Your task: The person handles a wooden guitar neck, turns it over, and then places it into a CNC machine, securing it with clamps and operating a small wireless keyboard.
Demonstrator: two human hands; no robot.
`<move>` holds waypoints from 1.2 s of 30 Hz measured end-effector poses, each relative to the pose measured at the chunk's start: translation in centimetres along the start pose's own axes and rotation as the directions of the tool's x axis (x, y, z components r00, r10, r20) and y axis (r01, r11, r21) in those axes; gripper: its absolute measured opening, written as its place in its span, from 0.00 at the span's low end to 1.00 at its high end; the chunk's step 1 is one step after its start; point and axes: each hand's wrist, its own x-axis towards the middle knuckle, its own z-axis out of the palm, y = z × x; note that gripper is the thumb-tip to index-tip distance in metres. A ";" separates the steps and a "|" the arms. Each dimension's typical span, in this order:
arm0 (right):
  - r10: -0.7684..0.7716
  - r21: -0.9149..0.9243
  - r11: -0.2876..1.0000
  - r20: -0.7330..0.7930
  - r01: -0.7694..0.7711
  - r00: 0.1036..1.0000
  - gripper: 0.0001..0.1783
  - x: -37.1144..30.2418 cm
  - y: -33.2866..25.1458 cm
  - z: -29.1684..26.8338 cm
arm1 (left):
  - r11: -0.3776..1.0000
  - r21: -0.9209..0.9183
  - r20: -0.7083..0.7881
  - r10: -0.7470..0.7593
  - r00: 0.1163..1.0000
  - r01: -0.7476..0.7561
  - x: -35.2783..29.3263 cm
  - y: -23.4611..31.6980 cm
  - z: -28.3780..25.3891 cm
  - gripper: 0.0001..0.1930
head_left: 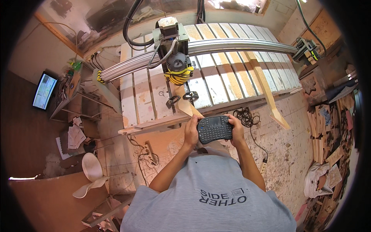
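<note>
Between my two hands is a small black handheld keyboard (pixel 215 129) with a touchpad, held in front of my body. My left hand (pixel 191 132) grips its left end, and my right hand (pixel 236 130) grips its right end. Just beyond it stands a CNC router table with a slatted white bed (pixel 143 91). Its spindle head (pixel 178 67), wrapped in yellow and black at the bottom, hangs over a wooden piece (pixel 188 107). Two black clamps (pixel 190 96) sit by that piece, which sticks out past the bed's near edge.
A long wooden strip (pixel 264 87) lies across the bed and overhangs the front. The metal gantry beam (pixel 239 44) spans the table. At left are a lit monitor (pixel 45 91) and a white chair (pixel 92 168). Cables (pixel 247 118) coil on the floor; wood offcuts (pixel 319 135) pile up at right.
</note>
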 end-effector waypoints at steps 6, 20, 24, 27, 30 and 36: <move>-0.010 -0.027 1.000 0.015 0.011 1.000 0.16 -0.1 -0.1 -0.1 | 0.998 0.056 0.018 0.034 0.999 -0.035 0.2 -0.5 -0.2 0.31; -0.060 -0.183 0.982 -0.073 0.046 0.995 0.10 0.2 0.4 0.0 | 0.998 0.060 0.017 -0.002 1.000 0.001 0.0 -0.6 0.1 0.31; -0.078 -0.179 0.982 -0.058 0.066 0.995 0.10 0.3 1.0 -0.7 | 0.999 0.023 0.033 -0.030 0.999 0.029 -0.2 -0.1 0.3 0.31; -0.074 -0.189 0.980 -0.063 0.061 0.995 0.10 0.3 1.1 -0.7 | 1.000 0.011 0.035 -0.020 0.999 0.020 -0.3 -0.2 0.3 0.31; -0.067 -0.228 0.972 -0.079 0.047 0.995 0.10 0.3 1.2 -0.6 | 1.000 0.007 0.039 -0.027 0.999 0.027 -0.3 -0.2 0.3 0.31; -0.098 -0.239 0.968 -0.081 0.076 0.992 0.14 0.4 1.9 -1.6 | 0.999 0.004 0.046 -0.033 0.998 0.033 -0.4 0.1 0.5 0.31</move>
